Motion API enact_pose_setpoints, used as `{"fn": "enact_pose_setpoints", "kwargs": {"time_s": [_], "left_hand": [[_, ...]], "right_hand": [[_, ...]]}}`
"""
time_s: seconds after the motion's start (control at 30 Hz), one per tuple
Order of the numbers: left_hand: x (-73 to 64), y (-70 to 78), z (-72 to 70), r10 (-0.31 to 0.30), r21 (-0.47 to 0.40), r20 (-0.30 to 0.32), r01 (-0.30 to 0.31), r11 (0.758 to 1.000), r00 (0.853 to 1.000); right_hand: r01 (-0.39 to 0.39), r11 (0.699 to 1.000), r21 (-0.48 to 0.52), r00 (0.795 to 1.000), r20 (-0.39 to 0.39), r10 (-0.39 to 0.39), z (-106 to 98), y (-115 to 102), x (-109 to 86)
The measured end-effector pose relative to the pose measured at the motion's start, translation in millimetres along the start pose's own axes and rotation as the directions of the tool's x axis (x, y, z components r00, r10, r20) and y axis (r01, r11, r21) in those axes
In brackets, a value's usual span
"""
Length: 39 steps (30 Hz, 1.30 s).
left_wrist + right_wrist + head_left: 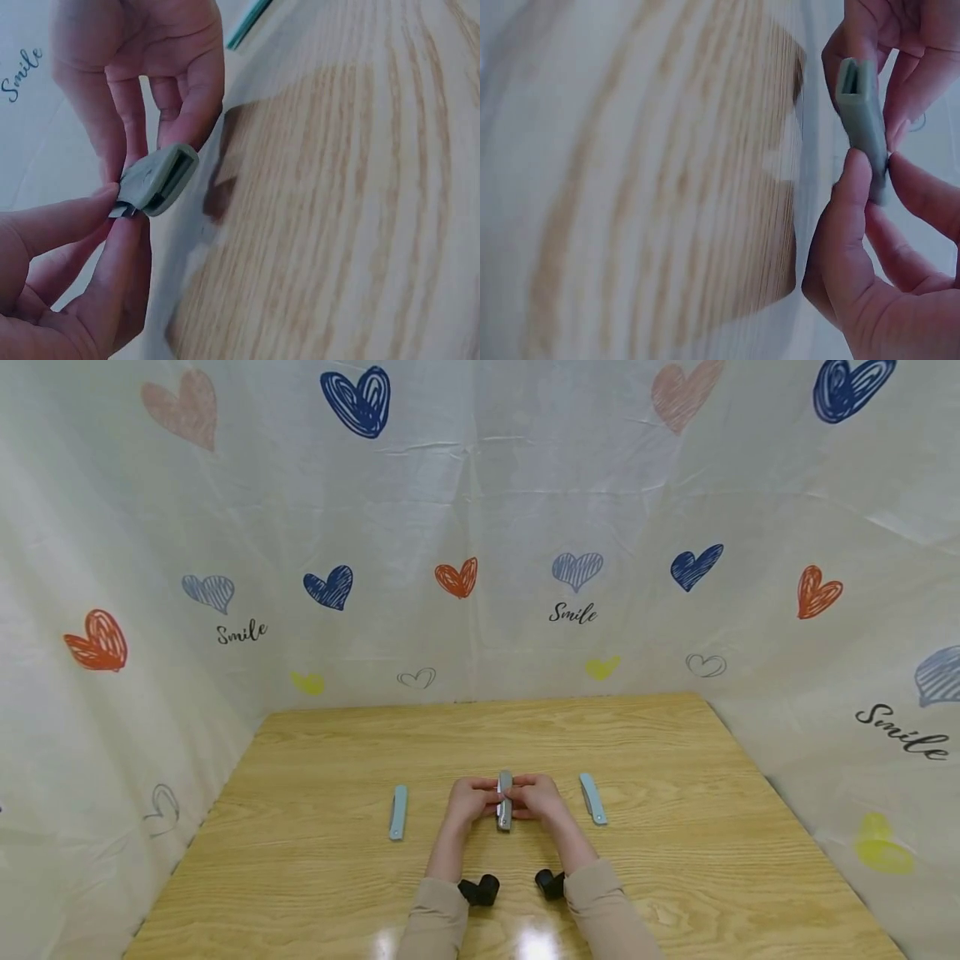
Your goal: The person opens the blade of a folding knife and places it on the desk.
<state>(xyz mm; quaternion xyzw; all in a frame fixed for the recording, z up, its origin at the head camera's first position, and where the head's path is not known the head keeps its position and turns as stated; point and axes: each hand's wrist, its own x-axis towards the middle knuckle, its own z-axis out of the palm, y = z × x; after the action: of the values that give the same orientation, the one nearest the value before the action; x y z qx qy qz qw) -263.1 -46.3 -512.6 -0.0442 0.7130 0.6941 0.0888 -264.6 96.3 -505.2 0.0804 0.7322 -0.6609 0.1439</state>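
Both hands meet at the middle of the wooden table (675,860), gripping one folding knife (504,800) between them. The left hand (472,800) pinches it from its own side with thumb and fingertips curled onto the grey-green handle, and a sliver of metal shows at that pinch in the left wrist view. The right hand (538,797) clasps the opposite side in the same way, fingers bent round the handle. The knife is held just above the tabletop, its long axis pointing away from the person, so each hand comes at it from the side and neither is nearer than the other.

Farther out, a pale blue folded knife (398,812) lies flat on the table to the left, and another blue knife (592,798) lies to the right, each well apart from the hands. A heart-printed curtain (480,568) closes in the table behind and on both sides.
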Motion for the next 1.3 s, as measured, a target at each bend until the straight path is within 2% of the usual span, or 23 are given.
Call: {"fn": "enact_pose_setpoints", "kwargs": {"time_s": [0.3, 0.6, 0.93, 1.3], "left_hand": [[-0.4, 4.0, -4.4, -0.007, -0.060, 0.023, 0.009, 0.998, 1.000], [-1.9, 1.7, -7.4, -0.048, -0.118, 0.063, 0.055, 0.991, 0.997], [-3.8, -3.3, -11.7, -0.041, -0.178, 0.088, 0.057, 0.982, 0.995], [-4.1, -3.0, -9.3, -0.022, -0.182, 0.088, 0.038, 0.982, 0.996]], "right_hand": [[0.045, 0.999, 0.017, 0.998, 0.047, -0.046, -4, 1, 1.0], [0.100, 0.995, 0.010, 0.988, 0.117, -0.101, -9, 3, -1.6], [0.093, 0.994, 0.061, 0.986, 0.135, -0.101, -15, 6, 0.3], [0.092, 0.993, 0.078, 0.983, 0.150, -0.102, -16, 3, -0.9]]}}
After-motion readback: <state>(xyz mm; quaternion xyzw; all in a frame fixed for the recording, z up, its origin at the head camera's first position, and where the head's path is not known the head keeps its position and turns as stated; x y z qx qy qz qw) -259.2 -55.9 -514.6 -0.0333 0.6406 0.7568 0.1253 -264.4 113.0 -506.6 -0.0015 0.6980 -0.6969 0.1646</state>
